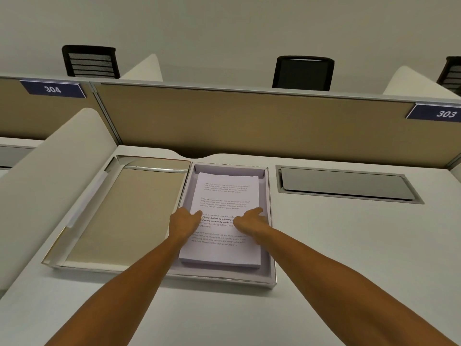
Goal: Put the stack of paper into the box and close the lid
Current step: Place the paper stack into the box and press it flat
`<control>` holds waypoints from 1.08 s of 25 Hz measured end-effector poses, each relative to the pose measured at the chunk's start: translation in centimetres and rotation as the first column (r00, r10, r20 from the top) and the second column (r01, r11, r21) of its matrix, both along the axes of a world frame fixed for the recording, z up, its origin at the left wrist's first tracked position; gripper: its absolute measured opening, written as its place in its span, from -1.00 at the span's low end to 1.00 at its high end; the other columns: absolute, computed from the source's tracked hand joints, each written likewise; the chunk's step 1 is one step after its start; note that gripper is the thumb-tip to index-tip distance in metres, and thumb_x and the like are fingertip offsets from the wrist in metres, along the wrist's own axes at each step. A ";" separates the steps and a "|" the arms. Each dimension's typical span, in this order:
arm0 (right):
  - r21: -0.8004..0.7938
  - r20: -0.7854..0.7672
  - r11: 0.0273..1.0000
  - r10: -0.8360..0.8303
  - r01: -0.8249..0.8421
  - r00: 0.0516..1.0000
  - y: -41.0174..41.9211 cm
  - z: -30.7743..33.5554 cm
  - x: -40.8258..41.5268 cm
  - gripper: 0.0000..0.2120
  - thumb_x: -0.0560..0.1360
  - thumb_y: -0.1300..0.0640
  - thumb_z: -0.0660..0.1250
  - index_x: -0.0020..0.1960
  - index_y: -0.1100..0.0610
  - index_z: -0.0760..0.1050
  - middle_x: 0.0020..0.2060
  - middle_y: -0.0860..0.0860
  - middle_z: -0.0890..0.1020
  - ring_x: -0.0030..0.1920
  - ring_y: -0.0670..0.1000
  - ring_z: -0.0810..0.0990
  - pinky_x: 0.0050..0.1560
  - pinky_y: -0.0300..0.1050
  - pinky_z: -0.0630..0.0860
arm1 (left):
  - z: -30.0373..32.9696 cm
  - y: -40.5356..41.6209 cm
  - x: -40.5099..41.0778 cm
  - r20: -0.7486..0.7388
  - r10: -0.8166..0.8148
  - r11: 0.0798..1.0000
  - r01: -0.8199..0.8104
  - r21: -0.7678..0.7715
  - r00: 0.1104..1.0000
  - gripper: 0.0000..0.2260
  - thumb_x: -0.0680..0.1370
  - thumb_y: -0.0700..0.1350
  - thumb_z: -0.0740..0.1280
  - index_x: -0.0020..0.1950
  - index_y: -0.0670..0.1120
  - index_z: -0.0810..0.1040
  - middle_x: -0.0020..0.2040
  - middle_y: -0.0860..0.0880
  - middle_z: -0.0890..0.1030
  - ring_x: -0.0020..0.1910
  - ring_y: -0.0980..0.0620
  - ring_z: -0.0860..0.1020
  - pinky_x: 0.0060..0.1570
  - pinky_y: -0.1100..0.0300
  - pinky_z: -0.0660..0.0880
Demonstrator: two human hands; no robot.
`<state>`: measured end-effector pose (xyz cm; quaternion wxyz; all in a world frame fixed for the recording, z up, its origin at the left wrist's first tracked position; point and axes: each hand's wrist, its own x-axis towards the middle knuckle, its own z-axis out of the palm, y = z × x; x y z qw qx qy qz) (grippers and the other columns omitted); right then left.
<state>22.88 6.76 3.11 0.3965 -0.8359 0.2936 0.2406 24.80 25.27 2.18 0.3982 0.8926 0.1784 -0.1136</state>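
Note:
A white stack of printed paper point(225, 193) lies inside the shallow box point(271, 250), whose lining is pale lilac. The box's lid point(124, 216) lies flat and open to the left, its beige inside facing up. My left hand point(184, 222) rests at the stack's left edge, fingers curled against the sheets. My right hand point(250, 222) lies on top of the stack toward its right edge. Whether either hand still pinches the paper is hidden by the backs of the hands.
The box sits on a white desk point(349, 245). A metal cable flap point(346, 184) is set into the desk to the right. A tan partition point(249, 121) closes the far side, a white curved divider point(50, 171) the left. Black chairs point(303, 72) stand beyond.

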 end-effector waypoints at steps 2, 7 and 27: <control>-0.018 -0.001 1.000 -0.008 0.008 1.000 -0.2 -0.3 0.0 -0.02 0.50 -0.11 0.35 0.59 0.17 -0.26 0.56 0.22 0.11 0.52 0.28 0.19 0.47 0.18 0.29 | 0.0 -0.4 0.0 0.002 0.018 0.999 -0.018 -0.040 1.000 -0.71 0.57 0.03 0.33 -0.23 -0.16 0.49 -0.18 -0.07 0.59 -0.36 0.05 0.51 -0.44 0.24 0.40; -0.049 -0.013 0.999 0.009 -0.010 1.000 -0.7 -0.4 0.3 0.01 0.49 -0.14 0.35 0.58 0.17 -0.29 0.57 0.21 0.06 0.54 0.28 0.13 0.49 0.18 0.25 | 0.1 -0.5 0.2 -0.029 0.016 0.997 -0.018 -0.071 0.999 -0.73 0.56 0.06 0.32 -0.08 -0.16 0.53 -0.05 -0.11 0.64 -0.30 0.04 0.54 -0.37 0.21 0.44; -0.440 0.176 0.733 0.637 -0.519 0.750 -2.8 1.9 11.8 -0.43 0.52 -0.06 0.31 0.42 0.21 0.31 0.38 0.17 0.46 0.33 0.20 0.45 0.23 0.09 0.45 | -3.5 3.0 -3.9 -0.113 -0.874 0.326 0.741 0.587 0.473 0.13 0.32 0.49 0.29 0.53 0.09 -0.42 0.58 0.02 -0.37 0.57 -0.13 -0.32 0.54 -0.13 -0.22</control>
